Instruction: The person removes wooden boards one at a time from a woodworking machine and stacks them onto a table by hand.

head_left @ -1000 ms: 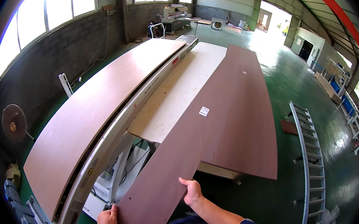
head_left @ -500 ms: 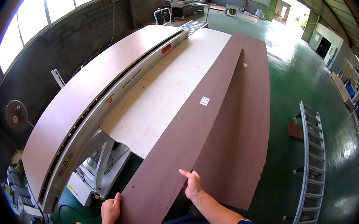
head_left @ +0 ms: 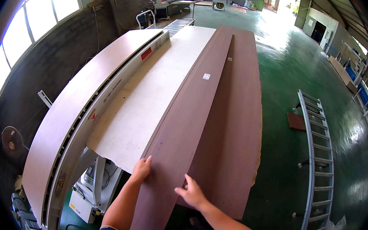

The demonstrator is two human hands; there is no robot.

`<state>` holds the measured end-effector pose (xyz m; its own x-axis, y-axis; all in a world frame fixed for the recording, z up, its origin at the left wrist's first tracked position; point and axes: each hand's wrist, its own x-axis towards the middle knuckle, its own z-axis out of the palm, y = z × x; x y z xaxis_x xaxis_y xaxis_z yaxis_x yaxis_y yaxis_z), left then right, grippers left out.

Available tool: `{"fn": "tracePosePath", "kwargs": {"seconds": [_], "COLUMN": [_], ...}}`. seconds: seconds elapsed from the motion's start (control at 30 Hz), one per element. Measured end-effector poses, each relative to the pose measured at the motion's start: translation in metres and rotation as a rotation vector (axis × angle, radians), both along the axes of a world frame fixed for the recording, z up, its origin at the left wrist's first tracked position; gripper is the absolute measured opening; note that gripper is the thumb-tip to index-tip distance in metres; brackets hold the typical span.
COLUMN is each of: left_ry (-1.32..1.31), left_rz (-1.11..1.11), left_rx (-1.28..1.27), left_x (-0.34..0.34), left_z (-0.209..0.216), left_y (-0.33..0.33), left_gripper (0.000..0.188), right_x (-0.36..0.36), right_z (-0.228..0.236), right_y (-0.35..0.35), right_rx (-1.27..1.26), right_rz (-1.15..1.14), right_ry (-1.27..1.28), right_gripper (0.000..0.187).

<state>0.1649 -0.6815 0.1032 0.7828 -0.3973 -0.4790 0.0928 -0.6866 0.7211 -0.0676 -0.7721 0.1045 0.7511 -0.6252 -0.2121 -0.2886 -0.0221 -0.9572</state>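
Observation:
A long brown wood-look board [head_left: 178, 132] with a small white label [head_left: 206, 76] runs away from me over the worktable. My left hand [head_left: 141, 168] is closed on its left edge, the thumb on top and the other fingers partly hidden. At the board's right edge is my right hand [head_left: 193, 194], with thumb and forefinger spread apart and the thumb tip reaching the edge. Beneath and to the right lies a wider brown sheet [head_left: 230, 131], also with a small label. The white tabletop [head_left: 126, 128] shows to the left of both.
A long machine beam [head_left: 107, 96] borders the tabletop on the left, with a pale panel [head_left: 72, 102] beyond it. On the green floor to the right stands a metal roller conveyor [head_left: 318, 169], near a small brown board [head_left: 296, 121]. A machine base [head_left: 84, 204] sits at lower left.
The long board has shifted rightward, lying more over the wider sheet. My left hand has moved forward along its edge, and my right hand's fingers have opened. The head view has shifted a little.

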Motion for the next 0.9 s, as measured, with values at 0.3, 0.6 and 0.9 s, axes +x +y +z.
{"fn": "tracePosePath", "kwargs": {"seconds": [0.3,0.6,0.9], "left_ry": [-0.468,-0.474,-0.717], "left_rz": [-0.437,-0.134,-0.134], "left_rx": [0.309,0.185,0.298], "left_x": [-0.05,-0.119,-0.117], "left_z": [-0.025,-0.057,-0.054], "left_y": [0.077,0.177,0.147], "left_gripper": [0.08,0.082,0.069], "right_x": [-0.028,0.029,0.047], "right_z": [-0.051,-0.066,-0.082], "right_y": [-0.026,-0.023,-0.044], "right_rx": [-0.484,-0.682,-0.698], "right_rz": [0.024,0.018,0.006], "right_ry": [0.254,0.263,0.218], "right_gripper": [0.058,0.084,0.09]}}
